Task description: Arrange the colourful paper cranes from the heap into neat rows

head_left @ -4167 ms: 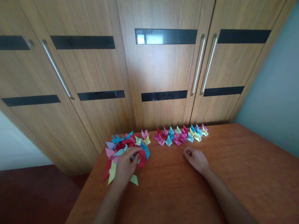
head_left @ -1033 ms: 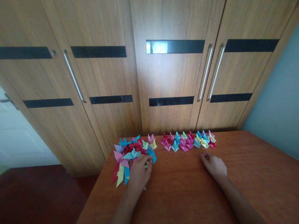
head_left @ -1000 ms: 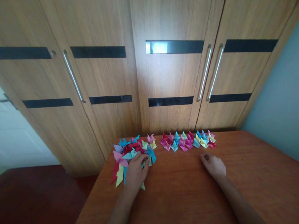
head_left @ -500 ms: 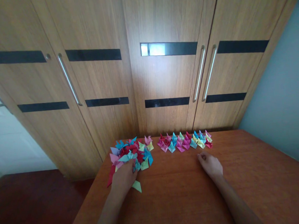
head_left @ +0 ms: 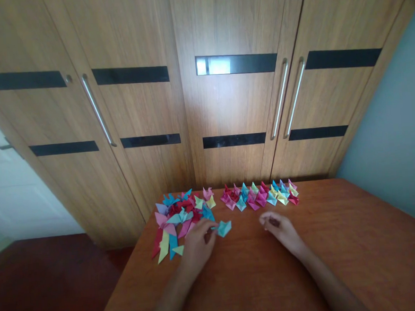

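Between the thumb and fingers of my left hand is a light blue origami crane, held just above the table. My right hand hovers over the table to the right, fingers curled together, with nothing visible in them. Left of centre lies a loose pile of folded paper cranes in red, pink, blue, yellow and green, partly behind my left hand. Past both hands, rows of cranes stand close together near the table's far edge.
The brown wooden table reaches up to a wardrobe with long metal handles. A pale wall rises on the right. At far left is a white door.
My left hand has come away from the pile and moved right with a light blue crane in its fingers. My right hand has shifted left, towards it.
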A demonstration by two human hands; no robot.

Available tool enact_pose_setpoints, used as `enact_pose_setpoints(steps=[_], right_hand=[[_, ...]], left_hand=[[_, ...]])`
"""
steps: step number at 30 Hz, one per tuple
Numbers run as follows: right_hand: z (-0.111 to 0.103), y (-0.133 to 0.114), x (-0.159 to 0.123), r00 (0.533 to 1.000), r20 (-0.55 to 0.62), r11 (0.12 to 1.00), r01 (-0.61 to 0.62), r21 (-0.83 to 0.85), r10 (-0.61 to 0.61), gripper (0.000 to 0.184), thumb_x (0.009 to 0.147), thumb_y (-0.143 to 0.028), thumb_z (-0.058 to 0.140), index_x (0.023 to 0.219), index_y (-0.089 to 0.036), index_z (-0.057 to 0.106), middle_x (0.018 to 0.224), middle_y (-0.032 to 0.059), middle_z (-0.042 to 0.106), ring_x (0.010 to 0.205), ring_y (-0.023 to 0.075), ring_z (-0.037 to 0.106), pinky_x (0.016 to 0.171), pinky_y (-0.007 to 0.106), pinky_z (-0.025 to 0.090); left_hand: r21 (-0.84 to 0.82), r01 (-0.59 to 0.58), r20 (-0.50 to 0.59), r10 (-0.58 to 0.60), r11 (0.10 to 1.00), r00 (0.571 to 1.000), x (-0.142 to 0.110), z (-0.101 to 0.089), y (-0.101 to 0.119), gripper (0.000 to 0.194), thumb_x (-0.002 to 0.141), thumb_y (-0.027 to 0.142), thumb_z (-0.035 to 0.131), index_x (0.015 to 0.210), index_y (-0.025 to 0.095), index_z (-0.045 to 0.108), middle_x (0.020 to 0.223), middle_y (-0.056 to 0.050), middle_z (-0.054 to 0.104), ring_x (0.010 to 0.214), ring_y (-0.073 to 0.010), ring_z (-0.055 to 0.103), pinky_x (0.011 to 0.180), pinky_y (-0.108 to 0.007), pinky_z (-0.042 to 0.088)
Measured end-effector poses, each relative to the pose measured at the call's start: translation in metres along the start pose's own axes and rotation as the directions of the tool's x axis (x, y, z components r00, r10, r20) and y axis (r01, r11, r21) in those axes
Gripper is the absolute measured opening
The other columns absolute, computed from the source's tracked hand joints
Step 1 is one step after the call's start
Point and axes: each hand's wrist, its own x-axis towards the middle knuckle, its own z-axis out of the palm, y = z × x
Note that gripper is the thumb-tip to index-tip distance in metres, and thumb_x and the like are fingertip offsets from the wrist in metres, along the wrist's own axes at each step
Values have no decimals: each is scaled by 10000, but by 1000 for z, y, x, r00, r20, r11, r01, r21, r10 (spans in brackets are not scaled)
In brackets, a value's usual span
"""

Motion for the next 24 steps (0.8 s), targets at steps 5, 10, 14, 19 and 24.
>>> enact_pose_setpoints(steps=[5,10,14,19,24], right_hand=[[34,-23,-13,970,239,994,21,111,-47,315,780,-447,609,955,-185,628,741,7,605,655,126,546,600,226,429],[45,-31,-17,961,251,992,125,-26,-114,225,786,-407,607,783,-187,650,622,-18,557,556,100,481,522,201,375],[38,-33,-14,966,206,976,185,-114,-159,225,810,-385,573,726,-189,643,611,-15,564,550,105,491,523,204,377],[-5,-20,1,971,-183,977,119,-175,-151,280,814,-437,550,803,-177,651,725,26,636,648,146,551,608,240,430],[-83,15,25,731,-682,962,-168,-215,-25,442,773,-561,530,856,-143,647,763,77,670,674,191,593,621,270,442]], left_hand=[[-109,-2,110,14,994,994,-9,26,12,174,804,120,510,868,210,644,827,-19,631,758,-141,576,716,-243,436],[-204,77,143,-48,976,989,-13,39,14,186,763,100,530,842,204,663,797,-15,634,719,-136,575,675,-228,433],[-231,230,126,-206,945,970,-13,47,11,217,764,153,542,947,201,649,805,-14,648,666,-136,568,631,-229,436],[-217,289,162,-258,932,953,-13,48,8,186,775,160,501,877,186,655,745,-6,649,660,-135,572,626,-222,426],[-172,240,202,-204,955,958,-13,47,9,182,772,157,485,806,191,660,713,3,641,644,-127,560,612,-216,402]])
